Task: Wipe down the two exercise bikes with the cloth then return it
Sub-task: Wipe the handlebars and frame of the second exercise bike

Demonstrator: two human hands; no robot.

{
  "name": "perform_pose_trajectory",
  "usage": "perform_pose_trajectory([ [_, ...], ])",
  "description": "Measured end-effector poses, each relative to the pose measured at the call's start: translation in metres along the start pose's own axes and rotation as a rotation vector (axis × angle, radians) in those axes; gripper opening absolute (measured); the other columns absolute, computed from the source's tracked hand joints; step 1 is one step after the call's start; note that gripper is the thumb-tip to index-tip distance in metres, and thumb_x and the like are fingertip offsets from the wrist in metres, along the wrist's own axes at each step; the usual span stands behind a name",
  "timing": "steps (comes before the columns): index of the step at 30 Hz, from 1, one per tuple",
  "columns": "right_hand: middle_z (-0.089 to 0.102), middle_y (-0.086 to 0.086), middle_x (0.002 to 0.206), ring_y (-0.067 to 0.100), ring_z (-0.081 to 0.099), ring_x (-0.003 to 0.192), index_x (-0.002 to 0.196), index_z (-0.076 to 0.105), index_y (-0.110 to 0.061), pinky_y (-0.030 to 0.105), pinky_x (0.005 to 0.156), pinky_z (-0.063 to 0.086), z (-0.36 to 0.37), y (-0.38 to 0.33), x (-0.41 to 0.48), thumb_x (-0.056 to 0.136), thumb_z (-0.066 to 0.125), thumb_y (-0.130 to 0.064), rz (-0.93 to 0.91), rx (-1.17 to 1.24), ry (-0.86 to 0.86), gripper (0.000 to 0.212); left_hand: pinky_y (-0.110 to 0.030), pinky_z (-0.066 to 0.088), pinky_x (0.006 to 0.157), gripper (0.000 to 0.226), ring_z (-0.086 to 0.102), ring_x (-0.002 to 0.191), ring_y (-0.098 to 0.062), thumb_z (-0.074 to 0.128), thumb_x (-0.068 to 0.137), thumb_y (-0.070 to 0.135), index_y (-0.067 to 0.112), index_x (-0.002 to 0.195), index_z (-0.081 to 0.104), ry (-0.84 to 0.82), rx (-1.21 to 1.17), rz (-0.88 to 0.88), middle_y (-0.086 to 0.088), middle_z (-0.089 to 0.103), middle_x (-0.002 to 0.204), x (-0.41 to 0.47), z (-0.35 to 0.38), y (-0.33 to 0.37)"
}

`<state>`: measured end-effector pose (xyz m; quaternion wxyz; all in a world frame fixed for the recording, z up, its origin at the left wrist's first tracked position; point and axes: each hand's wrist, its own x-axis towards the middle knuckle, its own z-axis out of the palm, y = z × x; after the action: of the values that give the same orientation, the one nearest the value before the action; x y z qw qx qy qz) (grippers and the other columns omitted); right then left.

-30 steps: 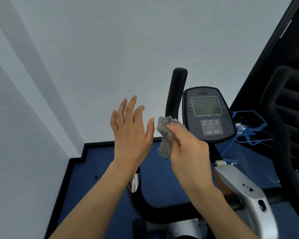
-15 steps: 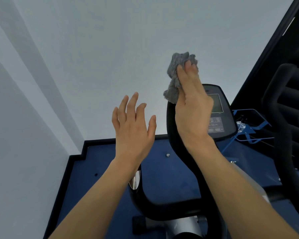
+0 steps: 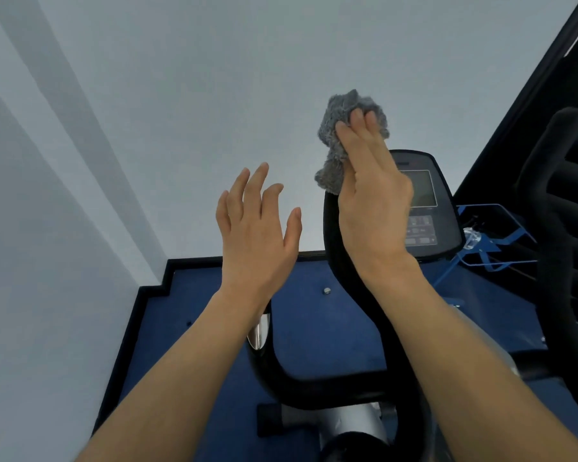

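My right hand point(image 3: 372, 201) is closed on a crumpled grey cloth point(image 3: 339, 135), pressing it over the top end of the bike's black handlebar point(image 3: 344, 285). The handlebar tip is hidden under cloth and hand. Behind the hand stands the bike's console point(image 3: 427, 208) with its grey screen and buttons, partly covered. My left hand point(image 3: 257, 228) hovers left of the handlebar, fingers spread, holding nothing. The bike's silver frame point(image 3: 347, 425) shows below. A second black machine point(image 3: 561, 248) rises at the right edge.
A pale wall fills the back and left, close to the bike. Blue floor point(image 3: 314, 321) with a black border lies below. A blue wire rack point(image 3: 494, 238) sits right of the console. A small metal stud point(image 3: 327, 290) is on the floor.
My right hand lifted the cloth from beside the console up the handlebar to its top end. It has stayed there for the last half second. The left hand has hardly moved.
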<state>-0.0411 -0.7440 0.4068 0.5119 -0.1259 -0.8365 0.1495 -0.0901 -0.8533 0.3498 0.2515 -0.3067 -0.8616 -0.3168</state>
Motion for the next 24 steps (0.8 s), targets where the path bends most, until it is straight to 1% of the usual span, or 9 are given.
perform_pose_trajectory([
  [3, 0.051, 0.016, 0.132, 0.027, 0.044, 0.125, 0.118, 0.057, -0.001, 0.019, 0.091, 0.037, -0.004, -0.002, -0.028, 0.078, 0.051, 0.019, 0.012, -0.039, -0.146, 0.045, -0.046, 0.014, 0.111, 0.04, 0.02, 0.139, -0.03, 0.038, 0.095, 0.031, 0.005, 0.122, 0.052, -0.021, 0.005, 0.008, -0.013, 0.033, 0.147, -0.002, -0.003, 0.001],
  [6, 0.053, 0.013, 0.131, 0.022, 0.046, 0.124, 0.117, 0.058, -0.005, 0.022, 0.093, 0.038, -0.01, -0.005, -0.044, 0.083, 0.048, 0.014, 0.084, 0.019, -0.326, 0.039, -0.047, 0.012, 0.111, 0.036, 0.019, 0.139, -0.03, 0.041, 0.096, 0.026, 0.005, 0.124, 0.05, -0.058, 0.041, 0.039, -0.014, 0.029, 0.149, -0.005, -0.009, 0.003],
  [8, 0.066, 0.01, 0.111, 0.016, 0.062, 0.101, 0.109, 0.062, -0.008, 0.025, 0.086, 0.048, -0.024, -0.01, -0.042, 0.086, 0.046, 0.008, 0.166, 0.087, -0.389, 0.032, -0.047, 0.01, 0.112, 0.036, 0.016, 0.14, -0.028, 0.041, 0.097, 0.025, 0.006, 0.127, 0.048, -0.081, 0.026, 0.074, -0.013, 0.025, 0.151, -0.013, -0.018, 0.006],
  [11, 0.06, -0.014, 0.077, -0.017, 0.054, 0.066, 0.104, 0.065, -0.01, -0.005, 0.059, 0.036, -0.056, -0.022, -0.048, 0.089, 0.047, 0.002, 0.304, 0.264, -0.347, 0.026, -0.044, 0.009, 0.112, 0.036, 0.015, 0.139, -0.025, 0.042, 0.096, 0.025, 0.009, 0.128, 0.046, -0.108, -0.039, 0.114, -0.012, 0.026, 0.151, -0.037, -0.037, 0.007],
  [13, 0.058, -0.016, 0.08, -0.011, 0.051, 0.069, 0.109, 0.065, -0.015, -0.009, 0.06, 0.029, -0.081, -0.027, -0.061, 0.09, 0.051, -0.005, 0.354, 0.229, -0.294, 0.026, -0.041, 0.007, 0.112, 0.036, 0.014, 0.139, -0.022, 0.04, 0.096, 0.026, 0.011, 0.129, 0.046, -0.152, -0.087, 0.127, -0.01, 0.026, 0.151, -0.057, -0.049, 0.006],
  [16, 0.062, -0.012, 0.084, 0.002, 0.054, 0.075, 0.11, 0.064, -0.023, -0.001, 0.064, 0.036, -0.115, -0.03, -0.085, 0.09, 0.054, -0.015, 0.418, 0.152, -0.291, 0.024, -0.036, 0.005, 0.112, 0.043, 0.011, 0.14, -0.017, 0.032, 0.095, 0.037, 0.014, 0.13, 0.044, -0.242, -0.151, 0.128, -0.005, 0.026, 0.151, -0.089, -0.066, 0.005],
  [18, 0.064, -0.016, 0.084, 0.0, 0.059, 0.08, 0.111, 0.063, -0.026, 0.008, 0.067, 0.043, -0.136, -0.035, -0.106, 0.091, 0.053, -0.018, 0.49, 0.169, -0.319, 0.024, -0.032, 0.004, 0.112, 0.049, 0.011, 0.14, -0.013, 0.025, 0.093, 0.043, 0.017, 0.13, 0.044, -0.297, -0.227, 0.139, -0.002, 0.027, 0.15, -0.111, -0.076, 0.003],
  [20, 0.063, -0.02, 0.086, -0.008, 0.058, 0.084, 0.112, 0.062, -0.029, 0.005, 0.067, 0.045, -0.155, -0.042, -0.128, 0.091, 0.053, -0.02, 0.537, 0.172, -0.343, 0.024, -0.032, 0.005, 0.113, 0.05, 0.011, 0.14, -0.01, 0.024, 0.093, 0.045, 0.019, 0.131, 0.044, -0.35, -0.278, 0.168, 0.001, 0.028, 0.15, -0.135, -0.084, 0.002],
  [24, 0.065, -0.012, 0.093, -0.002, 0.058, 0.087, 0.111, 0.063, -0.028, 0.001, 0.072, 0.042, -0.18, -0.06, -0.165, 0.089, 0.056, -0.02, 0.585, 0.168, -0.325, 0.025, -0.029, -0.006, 0.114, 0.053, 0.001, 0.142, -0.007, 0.021, 0.096, 0.049, 0.022, 0.138, 0.037, -0.457, -0.219, 0.23, 0.004, 0.019, 0.154, -0.166, -0.085, -0.001],
])
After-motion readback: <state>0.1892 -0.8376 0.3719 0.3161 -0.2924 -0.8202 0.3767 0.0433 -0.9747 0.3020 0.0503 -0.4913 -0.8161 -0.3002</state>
